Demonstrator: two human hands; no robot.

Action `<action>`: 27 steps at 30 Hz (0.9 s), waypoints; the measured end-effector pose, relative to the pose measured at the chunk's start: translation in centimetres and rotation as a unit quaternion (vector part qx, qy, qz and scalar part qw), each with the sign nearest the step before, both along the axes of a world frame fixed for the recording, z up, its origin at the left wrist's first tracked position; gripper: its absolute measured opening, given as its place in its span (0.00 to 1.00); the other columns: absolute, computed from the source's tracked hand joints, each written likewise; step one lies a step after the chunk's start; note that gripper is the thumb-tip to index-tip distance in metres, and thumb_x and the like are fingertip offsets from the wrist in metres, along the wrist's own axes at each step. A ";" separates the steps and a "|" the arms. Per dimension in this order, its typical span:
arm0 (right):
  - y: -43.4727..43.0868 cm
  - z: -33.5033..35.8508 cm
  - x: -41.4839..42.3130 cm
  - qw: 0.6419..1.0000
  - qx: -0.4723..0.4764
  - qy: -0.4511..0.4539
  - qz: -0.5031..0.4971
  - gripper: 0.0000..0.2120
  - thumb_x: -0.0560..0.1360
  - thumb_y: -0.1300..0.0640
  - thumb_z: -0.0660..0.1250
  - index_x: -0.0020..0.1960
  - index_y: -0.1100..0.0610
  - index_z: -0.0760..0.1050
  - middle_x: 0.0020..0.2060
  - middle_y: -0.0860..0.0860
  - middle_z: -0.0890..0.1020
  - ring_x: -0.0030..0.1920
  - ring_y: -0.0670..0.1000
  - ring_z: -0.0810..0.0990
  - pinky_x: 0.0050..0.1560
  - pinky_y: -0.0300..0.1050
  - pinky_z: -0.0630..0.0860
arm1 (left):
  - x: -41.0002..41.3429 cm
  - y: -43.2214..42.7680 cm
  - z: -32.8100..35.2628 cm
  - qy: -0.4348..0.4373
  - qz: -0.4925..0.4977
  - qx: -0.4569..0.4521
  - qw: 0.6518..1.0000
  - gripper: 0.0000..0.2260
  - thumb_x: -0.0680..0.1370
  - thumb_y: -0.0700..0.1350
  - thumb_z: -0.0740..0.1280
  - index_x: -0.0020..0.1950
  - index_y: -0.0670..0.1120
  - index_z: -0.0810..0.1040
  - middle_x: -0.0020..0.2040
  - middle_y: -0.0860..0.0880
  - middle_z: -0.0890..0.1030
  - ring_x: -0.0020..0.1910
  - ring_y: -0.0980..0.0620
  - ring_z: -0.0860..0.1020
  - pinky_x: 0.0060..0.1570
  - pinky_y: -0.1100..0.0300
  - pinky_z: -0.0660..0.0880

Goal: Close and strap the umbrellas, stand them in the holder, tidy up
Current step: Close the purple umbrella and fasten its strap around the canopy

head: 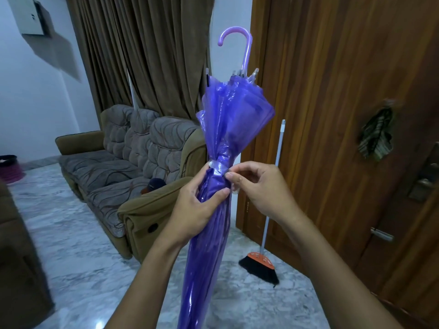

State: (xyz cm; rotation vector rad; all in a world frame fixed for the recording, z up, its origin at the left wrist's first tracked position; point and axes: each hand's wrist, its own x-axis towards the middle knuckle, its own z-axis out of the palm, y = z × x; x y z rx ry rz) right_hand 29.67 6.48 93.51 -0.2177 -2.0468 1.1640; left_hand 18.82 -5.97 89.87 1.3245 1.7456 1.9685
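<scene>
A closed purple see-through umbrella (pixel 228 129) is held upright in front of me, its hooked lilac handle (pixel 240 43) pointing up and its tip out of view below. My left hand (pixel 197 205) grips the folded canopy at mid-length. My right hand (pixel 256 186) pinches the clear strap (pixel 219 167) that wraps around the canopy just above my left thumb. Above the strap the canopy still flares out loosely. No holder is in view.
A brown patterned sofa (pixel 123 167) stands to the left on the marble floor (pixel 71 269). A broom (pixel 266 255) leans against the wooden door (pixel 344 115) on the right. Brown curtains (pixel 142 55) hang behind. A dark bin (pixel 9 167) sits at far left.
</scene>
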 end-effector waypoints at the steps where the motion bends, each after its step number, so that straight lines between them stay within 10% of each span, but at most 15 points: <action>1: 0.3 0.1 0.1 0.999 0.025 -0.018 -0.008 0.06 0.76 0.57 0.72 0.50 0.59 0.84 0.41 0.53 0.86 0.42 0.48 0.84 0.48 0.47 0.82 | -0.1 -0.1 0.2 0.006 -0.002 -0.005 1.000 0.25 0.75 0.38 0.72 0.66 0.60 0.71 0.59 0.58 0.82 0.59 0.61 0.80 0.56 0.69 0.74; 7: 1.8 1.4 1.0 0.978 0.147 -0.143 -0.036 0.13 0.77 0.40 0.65 0.47 0.48 0.81 0.36 0.47 0.83 0.37 0.50 0.81 0.43 0.57 0.80 | -0.1 -0.1 0.0 0.004 -0.014 0.008 1.000 0.26 0.74 0.37 0.72 0.66 0.59 0.71 0.62 0.59 0.79 0.62 0.63 0.78 0.57 0.72 0.72; 12: 2.7 2.5 1.4 0.974 0.151 -0.170 0.024 0.09 0.78 0.46 0.66 0.45 0.50 0.79 0.34 0.47 0.79 0.32 0.43 0.76 0.34 0.40 0.76 | -0.5 0.1 -0.3 -0.024 -0.034 0.029 0.999 0.26 0.72 0.35 0.73 0.68 0.51 0.73 0.64 0.52 0.80 0.64 0.57 0.78 0.60 0.67 0.73; 17: 3.2 2.1 1.0 0.979 0.149 -0.135 0.020 0.07 0.78 0.50 0.67 0.47 0.53 0.80 0.39 0.55 0.83 0.39 0.54 0.80 0.38 0.50 0.79 | -0.4 -0.1 -0.2 -0.045 -0.062 0.039 0.996 0.26 0.70 0.42 0.73 0.67 0.52 0.74 0.64 0.51 0.81 0.62 0.52 0.80 0.59 0.61 0.76; 27: 0.7 -1.5 0.2 0.981 -0.178 0.001 0.080 0.11 0.80 0.55 0.64 0.54 0.62 0.77 0.42 0.55 0.82 0.44 0.53 0.81 0.52 0.49 0.81 | -0.9 0.2 -0.5 -0.134 -0.159 0.032 0.978 0.23 0.72 0.40 0.73 0.64 0.56 0.77 0.62 0.49 0.82 0.54 0.51 0.82 0.51 0.61 0.79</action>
